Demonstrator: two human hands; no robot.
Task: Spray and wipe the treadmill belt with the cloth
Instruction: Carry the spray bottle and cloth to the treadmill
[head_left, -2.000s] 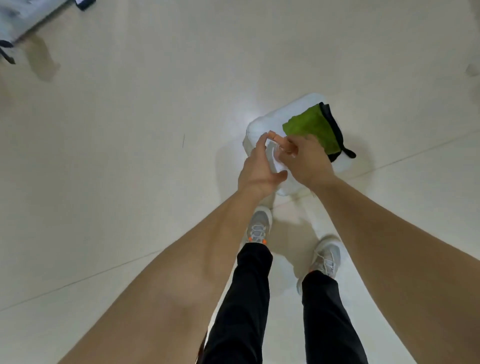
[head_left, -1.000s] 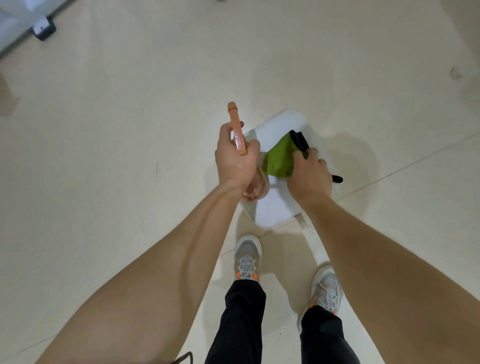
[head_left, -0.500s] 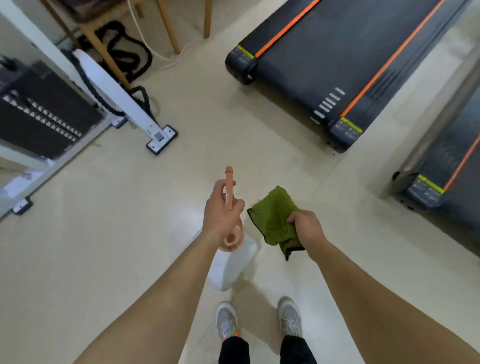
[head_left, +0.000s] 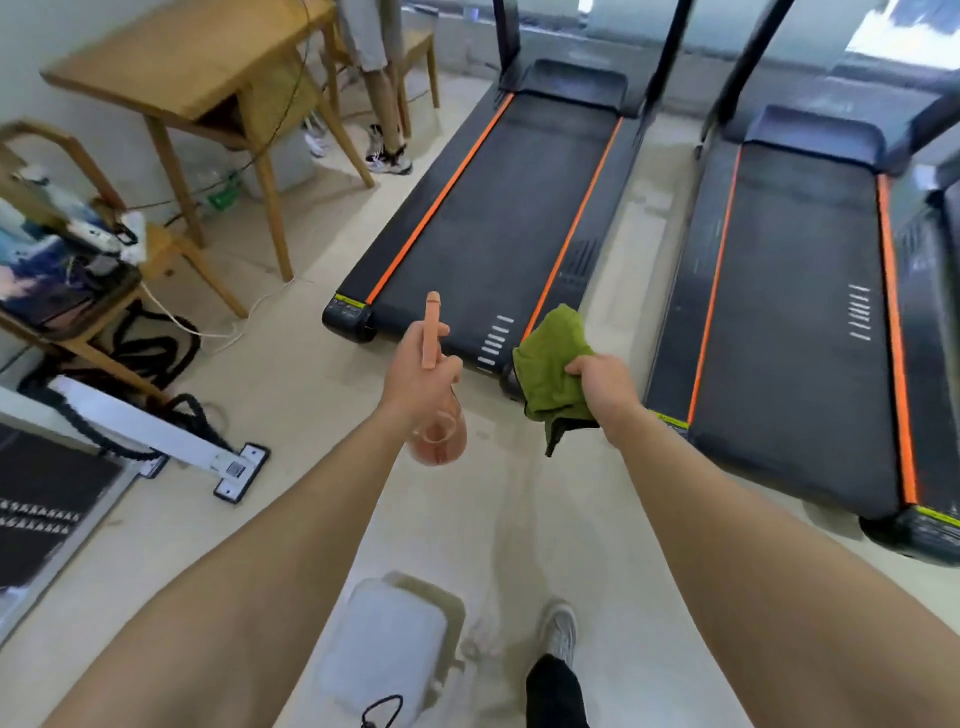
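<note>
Open floor (head_left: 311, 374) lies before the treadmill belt (head_left: 509, 208); the wooden table (head_left: 197, 67) apparently stands well left.

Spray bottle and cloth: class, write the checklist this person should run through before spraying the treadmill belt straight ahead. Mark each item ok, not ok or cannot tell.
1. Spray bottle gripped in left hand: ok.
2. Nozzle aimed towards treadmill belt: ok.
3. Liquid left in the bottle: cannot tell.
4. Green cloth held ready in right hand: ok.
5. Belt within wiping reach: cannot tell; a step closer is probably needed.
6. White box out of the path: ok, it lies on the floor beside the feet.
</note>
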